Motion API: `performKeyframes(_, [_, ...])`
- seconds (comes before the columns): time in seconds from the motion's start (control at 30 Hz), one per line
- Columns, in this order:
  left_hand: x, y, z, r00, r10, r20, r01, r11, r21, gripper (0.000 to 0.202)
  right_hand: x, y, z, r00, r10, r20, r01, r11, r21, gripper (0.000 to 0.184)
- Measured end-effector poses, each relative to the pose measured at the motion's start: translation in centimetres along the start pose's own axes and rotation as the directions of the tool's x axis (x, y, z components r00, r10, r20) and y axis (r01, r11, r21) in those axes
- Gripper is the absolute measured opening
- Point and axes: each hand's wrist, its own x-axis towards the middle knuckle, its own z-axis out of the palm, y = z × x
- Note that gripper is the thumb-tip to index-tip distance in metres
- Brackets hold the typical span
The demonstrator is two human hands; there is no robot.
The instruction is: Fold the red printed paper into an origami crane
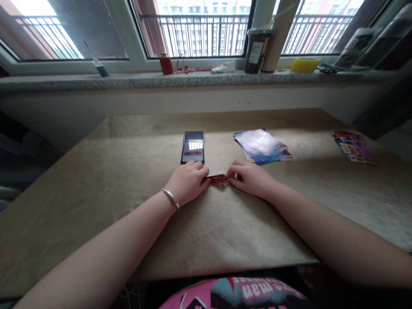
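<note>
My left hand [188,181], with a silver bangle at the wrist, and my right hand [249,177] meet at the middle of the table. Both have their fingers curled and pinch a small folded piece of red patterned paper [219,180] that lies on the brown table cover [96,189]. Only the middle of the paper shows between the fingertips. A black phone [192,148] with a lit screen lies just beyond my left hand.
A fanned stack of blue printed paper sheets [262,146] lies beyond my right hand. Another colourful sheet [353,146] sits at the far right. The windowsill [193,78] behind holds a red cup [166,64], a yellow sponge [305,65] and other small items.
</note>
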Motion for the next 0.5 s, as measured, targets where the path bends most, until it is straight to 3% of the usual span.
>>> performKeyframes(0.23, [0.3,0.0,0.2,0.997,0.072,-0.036,-0.073,0.997,-0.003,0.017,-0.1,-1.2,-0.3,0.998,-0.055,-0.008,0.052,0.977,-0.207,0.015])
performKeyframes(0.4, [0.3,-0.3,1.1,0.993,0.092,-0.081,-0.105,0.979,-0.177,0.013,0.1,-0.4,0.1,0.999,-0.027,-0.046,0.025,0.999,-0.042,0.011])
performKeyframes(0.5, [0.3,-0.4,1.6,0.987,-0.026,-0.160,-0.039,0.921,-0.387,0.013,0.4,0.6,0.5,0.994,0.024,-0.105,-0.009,0.991,0.136,0.011])
